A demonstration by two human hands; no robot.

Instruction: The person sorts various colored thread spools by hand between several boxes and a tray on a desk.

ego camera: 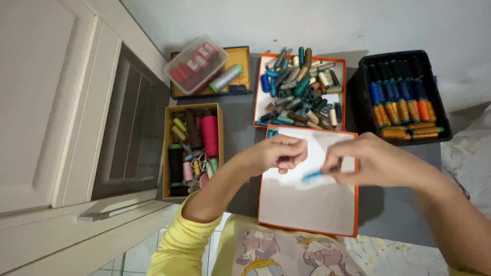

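Four boxes of thread spools sit on a dark grey surface point(394, 204) beside a cream panelled door point(46, 102), with an orange-edged white lid point(307, 204) nearest the person. Both hands meet above that lid: the right hand point(376, 162) pinches a small blue spool point(312, 177), blurred, while the left hand point(279, 153), fingers curled, closes just beside it, its hold unclear.

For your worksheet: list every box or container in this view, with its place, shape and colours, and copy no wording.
Clear lidded tub: top left, red contents.
Mustard tray: beneath it.
Tan box: left, spools.
Orange-rimmed box: top centre, mixed spools.
Black crate: right, blue and orange spools.
Empty orange-rimmed box: under the hands.
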